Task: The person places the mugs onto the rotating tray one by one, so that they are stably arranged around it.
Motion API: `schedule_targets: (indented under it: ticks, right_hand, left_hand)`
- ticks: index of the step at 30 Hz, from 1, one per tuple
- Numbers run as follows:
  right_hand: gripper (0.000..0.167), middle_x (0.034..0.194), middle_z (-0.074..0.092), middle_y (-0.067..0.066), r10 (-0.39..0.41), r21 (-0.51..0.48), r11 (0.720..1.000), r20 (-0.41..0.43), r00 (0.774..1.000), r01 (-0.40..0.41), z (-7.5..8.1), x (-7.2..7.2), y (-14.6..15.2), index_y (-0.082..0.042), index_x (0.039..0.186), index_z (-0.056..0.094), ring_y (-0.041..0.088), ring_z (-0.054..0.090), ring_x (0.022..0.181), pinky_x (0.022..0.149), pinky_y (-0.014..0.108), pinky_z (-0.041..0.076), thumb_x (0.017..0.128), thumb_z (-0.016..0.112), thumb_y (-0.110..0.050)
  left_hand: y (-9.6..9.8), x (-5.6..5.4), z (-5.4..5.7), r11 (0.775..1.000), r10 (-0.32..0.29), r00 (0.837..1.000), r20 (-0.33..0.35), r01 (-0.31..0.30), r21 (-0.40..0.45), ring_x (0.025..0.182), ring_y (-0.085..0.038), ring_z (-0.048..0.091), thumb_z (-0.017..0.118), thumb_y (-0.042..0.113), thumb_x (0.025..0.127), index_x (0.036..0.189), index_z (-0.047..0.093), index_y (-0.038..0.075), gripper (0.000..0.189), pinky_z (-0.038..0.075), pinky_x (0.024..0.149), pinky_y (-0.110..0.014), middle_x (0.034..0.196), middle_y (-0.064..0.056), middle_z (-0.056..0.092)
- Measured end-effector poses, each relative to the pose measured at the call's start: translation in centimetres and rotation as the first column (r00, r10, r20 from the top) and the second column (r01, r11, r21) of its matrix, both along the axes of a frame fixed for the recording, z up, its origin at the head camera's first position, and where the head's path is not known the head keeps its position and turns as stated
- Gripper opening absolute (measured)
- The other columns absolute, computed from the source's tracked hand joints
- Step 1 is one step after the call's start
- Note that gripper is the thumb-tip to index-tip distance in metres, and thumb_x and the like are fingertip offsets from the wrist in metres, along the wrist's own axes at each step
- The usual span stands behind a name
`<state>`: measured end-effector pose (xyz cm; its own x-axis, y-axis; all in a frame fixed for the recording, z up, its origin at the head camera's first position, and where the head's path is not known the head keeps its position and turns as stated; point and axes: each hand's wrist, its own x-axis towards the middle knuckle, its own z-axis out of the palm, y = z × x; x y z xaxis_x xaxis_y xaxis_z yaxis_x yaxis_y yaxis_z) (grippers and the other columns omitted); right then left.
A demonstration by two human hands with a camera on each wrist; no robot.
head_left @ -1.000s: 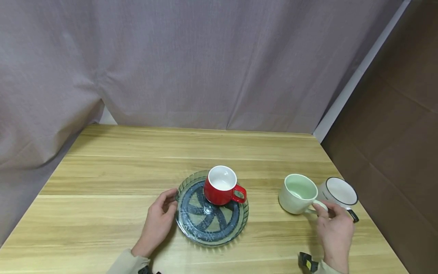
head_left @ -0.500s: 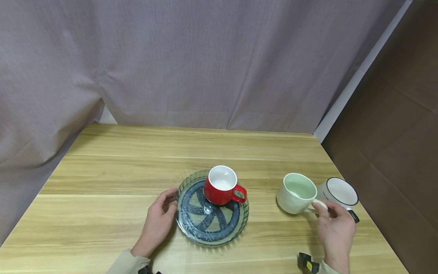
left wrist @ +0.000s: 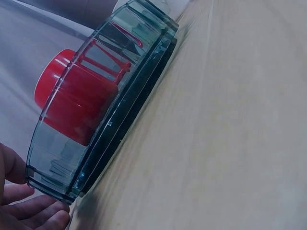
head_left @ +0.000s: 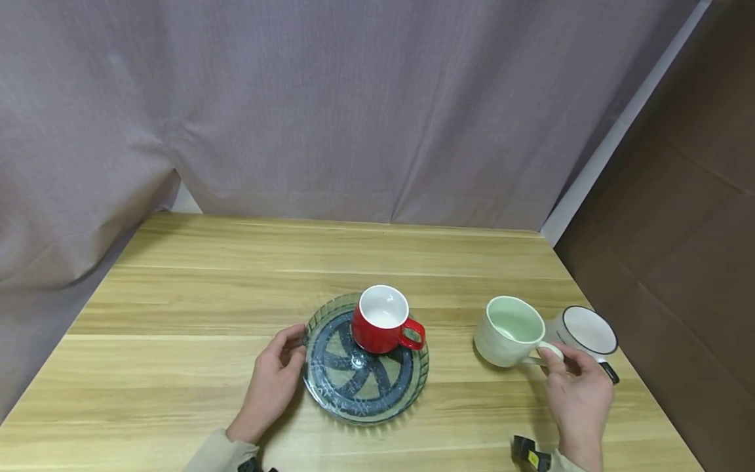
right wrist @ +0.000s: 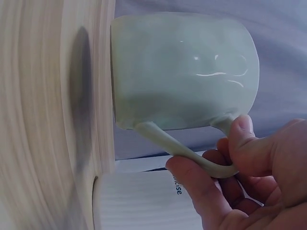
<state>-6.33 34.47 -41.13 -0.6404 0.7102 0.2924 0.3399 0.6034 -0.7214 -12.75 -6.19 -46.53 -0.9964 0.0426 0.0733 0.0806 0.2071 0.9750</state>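
While the green mug (head_left: 506, 344) is pinched by its handle (right wrist: 175, 146) in the right hand (head_left: 580, 393), seemingly off the table (head_left: 177, 380), it could be tipped into the nearby white mug (head_left: 588, 331) if that one-sided grip slipped. If the glass dish (head_left: 419, 367) were jogged by the left hand (head_left: 274, 377), fingers loosely bent at its rim, its red mug (head_left: 374, 335) could be shifted.

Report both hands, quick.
Left hand: open, at the glass dish.
Right hand: closed, holding the pale green mug by its handle.
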Motion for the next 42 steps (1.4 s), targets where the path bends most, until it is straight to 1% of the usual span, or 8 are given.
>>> schedule_targets:
  ticks: [5, 10, 16, 21, 24, 30, 34, 42]
  right_hand:
    - [0.027, 0.102, 0.069, 0.018, 0.018, 0.011, 1.000, -0.031, 0.999, -0.018, 0.13, -0.25, -0.22, 0.000, 0.106, 0.071, -0.016, 0.049, 0.068, 0.059, 0.004, 0.044, 0.089, 0.072, -0.020]
    - [0.024, 0.102, 0.068, 0.019, 0.036, -0.019, 0.999, -0.054, 0.998, -0.037, 0.11, -0.40, -0.34, 0.004, 0.107, 0.070, -0.015, 0.051, 0.066, 0.056, 0.005, 0.050, 0.089, 0.070, -0.013]
    - [0.025, 0.102, 0.067, 0.019, 0.028, -0.051, 0.998, -0.060, 0.998, -0.031, 0.10, -0.40, -0.45, 0.004, 0.108, 0.069, -0.014, 0.053, 0.064, 0.056, 0.007, 0.051, 0.089, 0.070, -0.013]
    - [0.023, 0.095, 0.067, 0.015, 0.041, -0.044, 0.998, -0.087, 0.995, -0.045, 0.14, -0.40, -0.48, 0.004, 0.105, 0.070, -0.015, 0.055, 0.061, 0.055, 0.007, 0.051, 0.089, 0.071, -0.012]
    - [0.023, 0.094, 0.067, 0.014, 0.049, -0.033, 0.998, -0.092, 0.995, -0.052, 0.11, -0.40, -0.48, 0.004, 0.105, 0.070, -0.015, 0.054, 0.061, 0.055, 0.007, 0.051, 0.089, 0.071, -0.012]
    - [0.024, 0.100, 0.067, 0.020, 0.056, -0.024, 0.998, -0.084, 0.995, -0.058, 0.03, -0.37, -0.52, 0.005, 0.106, 0.069, -0.016, 0.052, 0.064, 0.054, 0.006, 0.050, 0.089, 0.070, -0.013]
    - [0.024, 0.100, 0.068, 0.021, 0.056, -0.011, 0.998, -0.087, 0.995, -0.057, 0.04, -0.37, -0.53, 0.004, 0.106, 0.069, -0.016, 0.052, 0.064, 0.054, 0.006, 0.049, 0.089, 0.070, -0.012]
    - [0.024, 0.099, 0.070, 0.016, 0.023, 0.085, 0.996, -0.081, 0.996, -0.017, 0.04, -0.27, -0.53, 0.001, 0.103, 0.072, -0.015, 0.047, 0.070, 0.057, 0.003, 0.038, 0.087, 0.074, -0.016]
  left_hand:
    - [0.02, -0.05, -0.03, 1.000, 0.001, 1.000, -0.006, -0.001, -0.006, 0.114, -0.026, 0.058, 0.056, 0.003, 0.094, 0.132, 0.054, 0.001, 0.038, 0.048, 0.101, -0.036, 0.125, -0.015, 0.060]
    - [0.02, -0.11, -0.10, 1.000, -0.002, 1.000, -0.019, 0.002, 0.001, 0.115, -0.027, 0.058, 0.056, 0.002, 0.094, 0.132, 0.054, 0.001, 0.038, 0.048, 0.101, -0.035, 0.126, -0.016, 0.060]
    - [0.07, -0.14, -0.14, 1.000, -0.003, 1.000, -0.013, 0.003, -0.001, 0.114, -0.026, 0.058, 0.056, 0.002, 0.094, 0.132, 0.054, 0.001, 0.038, 0.048, 0.101, -0.035, 0.125, -0.015, 0.060]
    - [0.12, -0.18, -0.22, 1.000, -0.002, 1.000, -0.012, 0.002, -0.002, 0.113, -0.026, 0.059, 0.056, 0.002, 0.094, 0.132, 0.054, 0.000, 0.038, 0.049, 0.100, -0.036, 0.124, -0.015, 0.060]
    - [0.09, -0.17, -0.26, 1.000, -0.001, 1.000, -0.014, 0.001, -0.004, 0.113, -0.026, 0.059, 0.056, 0.001, 0.094, 0.132, 0.054, 0.000, 0.038, 0.049, 0.100, -0.036, 0.124, -0.015, 0.061]
    - [0.04, -0.13, -0.19, 1.000, 0.003, 1.000, -0.011, -0.003, -0.010, 0.113, -0.026, 0.059, 0.056, 0.001, 0.094, 0.131, 0.055, 0.001, 0.037, 0.048, 0.101, -0.036, 0.124, -0.015, 0.061]
    - [0.03, -0.14, -0.15, 1.000, 0.004, 1.000, -0.009, -0.005, -0.016, 0.112, -0.026, 0.059, 0.056, 0.001, 0.094, 0.131, 0.055, 0.001, 0.037, 0.049, 0.101, -0.037, 0.123, -0.015, 0.061]
    - [-0.01, -0.08, -0.04, 1.000, 0.004, 1.000, 0.009, -0.004, -0.024, 0.113, -0.026, 0.059, 0.055, 0.004, 0.095, 0.131, 0.055, 0.002, 0.036, 0.048, 0.101, -0.039, 0.123, -0.015, 0.061]
